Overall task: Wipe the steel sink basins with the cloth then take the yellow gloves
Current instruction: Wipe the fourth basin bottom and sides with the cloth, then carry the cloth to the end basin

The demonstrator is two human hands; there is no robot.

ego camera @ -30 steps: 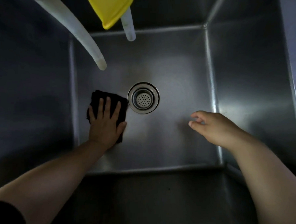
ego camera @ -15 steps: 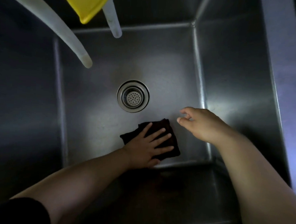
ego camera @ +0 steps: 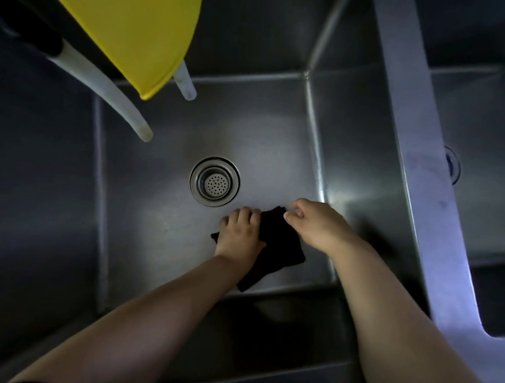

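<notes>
One black cloth (ego camera: 274, 245) lies on the floor of the nearer of two steel sink basins (ego camera: 156, 215), just below its one round drain strainer (ego camera: 214, 181), left hand (ego camera: 240, 234) curled gripping it, right hand (ego camera: 317, 224) pinching its upper corner.

We reach both bare forearms down and forward, close together. Our left hand (ego camera: 241, 234) lies palm down with its fingers curled under, and our right hand (ego camera: 317, 224) pinches thumb against forefinger just beside it.

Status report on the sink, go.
Left hand gripping black cloth on basin floor. Right hand pinching its far corner. Yellow glove untouched above. Nothing blocking.
</notes>
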